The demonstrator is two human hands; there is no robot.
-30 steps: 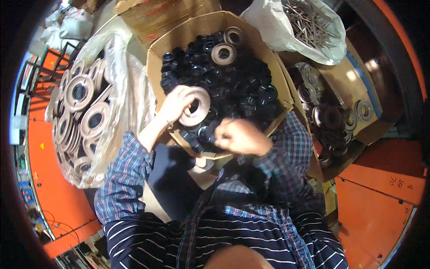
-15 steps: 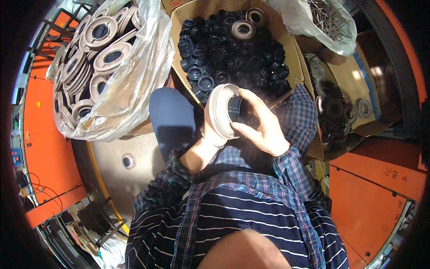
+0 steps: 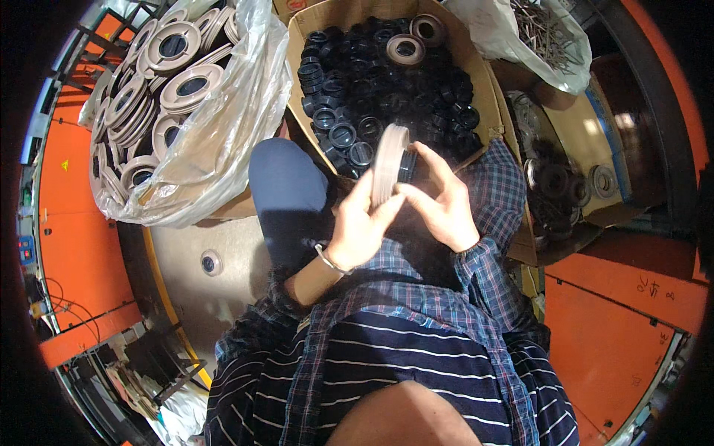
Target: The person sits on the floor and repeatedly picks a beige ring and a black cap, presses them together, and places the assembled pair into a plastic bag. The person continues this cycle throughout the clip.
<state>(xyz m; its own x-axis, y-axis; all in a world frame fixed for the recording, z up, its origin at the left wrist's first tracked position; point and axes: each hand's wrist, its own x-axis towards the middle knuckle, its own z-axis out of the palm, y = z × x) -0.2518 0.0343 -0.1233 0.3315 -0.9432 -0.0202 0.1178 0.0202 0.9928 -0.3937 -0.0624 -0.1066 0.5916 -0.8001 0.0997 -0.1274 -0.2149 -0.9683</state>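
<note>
Over my lap, in front of the cardboard box, a round beige flanged ring (image 3: pixel 390 163) stands nearly edge-on between my hands. My left hand (image 3: pixel 355 227) grips its left side and lower rim. A black ribbed collar (image 3: pixel 408 163) sits against the ring's right face, partly hidden by fingers. Thumb and fingers of my right hand (image 3: pixel 448 204) close on this collar from the right. Whether the collar is seated in the ring cannot be made out.
A cardboard box (image 3: pixel 494 104) holds many black collars (image 3: pixel 343 134), with two beige-rimmed pieces on top. A clear plastic bag (image 3: pixel 249 126) at left contains beige flanged rings (image 3: pixel 172 46). One small round piece (image 3: pixel 211 262) lies on the floor. Orange cabinets (image 3: pixel 610 334) flank me.
The beige ring has turned from showing its open face to nearly edge-on. My left hand has come round into view at its lower left; the right keeps its grip on the collar.
</note>
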